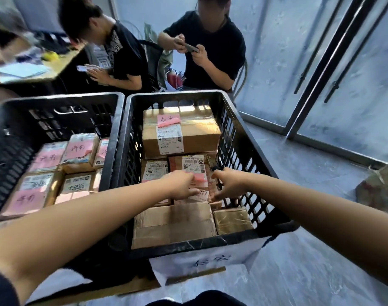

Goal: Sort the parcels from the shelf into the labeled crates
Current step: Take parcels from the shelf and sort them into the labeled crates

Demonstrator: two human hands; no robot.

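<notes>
Two black crates: one at left (56, 120), one at centre (239, 138). The left crate shows about six parcels (80, 151), blurred and partly cut off. The centre crate holds six parcels (179, 133). Two hands, left (182, 186) and right (230, 184). Two seated people (212, 47), upper frame. One desk (62, 62), upper left.

Two black slatted crates stand side by side in front of me on the pale grey floor (310, 272), the left crate (56, 102) touching the right crate (243, 138). A white paper label (208, 261) hangs from the right crate's near rim.
</notes>
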